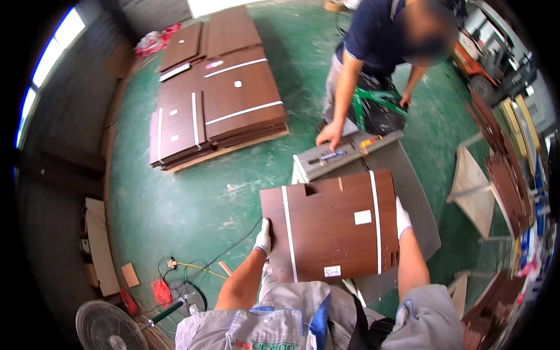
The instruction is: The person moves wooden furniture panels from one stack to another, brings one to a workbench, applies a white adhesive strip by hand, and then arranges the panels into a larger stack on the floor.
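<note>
A flat brown wood panel (326, 227), perhaps a bundle of panels, is held level in front of my body. Two white straps run across it, white labels are stuck on its face, and its far edge has a notch. My left hand (263, 236), in a white glove, grips the panel's left edge. At the right edge is my right hand (403, 217), also gloved in white, closed against the side; its fingers are partly hidden. Under and beyond the panel lies a grey tabletop (421, 224).
Across the table a co-worker (373, 46) rests a hand on a long grey bar-shaped part (344, 156). Strapped brown panels (242, 87) are stacked at the far left. A fan (111, 329) and cables (198, 271) are at the lower left; brown boards (507, 181) stand at right.
</note>
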Motion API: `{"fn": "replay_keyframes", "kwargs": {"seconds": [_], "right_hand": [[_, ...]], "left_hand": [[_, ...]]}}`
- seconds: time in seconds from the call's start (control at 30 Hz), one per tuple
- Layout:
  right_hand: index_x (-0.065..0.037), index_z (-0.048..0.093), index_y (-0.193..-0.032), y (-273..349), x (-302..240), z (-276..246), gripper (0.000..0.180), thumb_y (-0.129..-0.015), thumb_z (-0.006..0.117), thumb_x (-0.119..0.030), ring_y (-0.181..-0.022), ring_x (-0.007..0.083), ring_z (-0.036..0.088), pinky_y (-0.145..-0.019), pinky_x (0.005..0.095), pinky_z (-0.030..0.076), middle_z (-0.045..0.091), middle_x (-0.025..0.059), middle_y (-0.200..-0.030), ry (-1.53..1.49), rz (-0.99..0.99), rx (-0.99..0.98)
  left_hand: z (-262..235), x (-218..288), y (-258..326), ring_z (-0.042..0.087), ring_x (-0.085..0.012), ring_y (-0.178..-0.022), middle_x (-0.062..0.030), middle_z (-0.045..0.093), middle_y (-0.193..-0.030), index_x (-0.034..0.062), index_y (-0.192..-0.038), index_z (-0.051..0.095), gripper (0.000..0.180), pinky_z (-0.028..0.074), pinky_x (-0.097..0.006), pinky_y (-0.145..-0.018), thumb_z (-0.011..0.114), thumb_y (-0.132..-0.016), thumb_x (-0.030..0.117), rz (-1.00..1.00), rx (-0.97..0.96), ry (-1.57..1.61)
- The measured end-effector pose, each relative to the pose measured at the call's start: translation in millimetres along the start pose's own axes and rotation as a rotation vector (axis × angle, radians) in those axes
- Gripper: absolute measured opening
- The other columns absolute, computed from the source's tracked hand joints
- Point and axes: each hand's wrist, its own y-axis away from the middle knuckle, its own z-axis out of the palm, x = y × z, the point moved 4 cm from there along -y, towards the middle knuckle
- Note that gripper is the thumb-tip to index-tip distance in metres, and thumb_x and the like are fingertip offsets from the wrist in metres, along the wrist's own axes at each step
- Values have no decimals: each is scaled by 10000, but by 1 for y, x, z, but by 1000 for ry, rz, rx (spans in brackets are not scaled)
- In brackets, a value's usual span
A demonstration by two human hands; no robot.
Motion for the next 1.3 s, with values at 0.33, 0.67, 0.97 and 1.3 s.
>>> {"fn": "replay_keyframes", "kwargs": {"seconds": [0.33, 0.67, 0.97, 1.3], "right_hand": [[99, 719, -1187, 83, 59, 105, 559, -1049, 603, -431, -941, 216, 710, -817, 374, 568, 770, 118, -1077, 53, -122, 70], [19, 758, -1106, 133, 20, 347, 598, -1002, 592, -546, -973, 325, 741, -876, 444, 536, 769, 230, -1065, 340, -506, -34], [-4, 743, -1209, 195, -10, 473, 650, -1003, 579, -598, -1024, 297, 721, -911, 401, 531, 770, 221, -1076, 376, -475, -183], [45, 755, -1034, 184, -36, 554, 706, -955, 608, -642, -973, 382, 724, -870, 461, 535, 755, 269, -1010, 292, -439, -219]], "left_hand": [[-164, 25, 40, 622, -178, -1145, -51, 672, -1321, 31, -1429, 604, 740, 485, -320, -1032, 565, -1021, 646, 114, -71, 289], [-362, 109, 68, 392, -295, -1488, -82, 401, -1655, 118, -1640, 339, 991, 298, -446, -1250, 434, -952, 825, 389, -93, 318], [-452, 176, 88, 303, -316, -1537, -86, 285, -1717, 126, -1676, 248, 1024, 251, -472, -1262, 420, -949, 827, 448, 16, 325], [-492, 268, 73, 265, -335, -1562, -116, 239, -1734, 150, -1685, 226, 1003, 220, -487, -1285, 408, -956, 815, 495, 109, 239]]}}
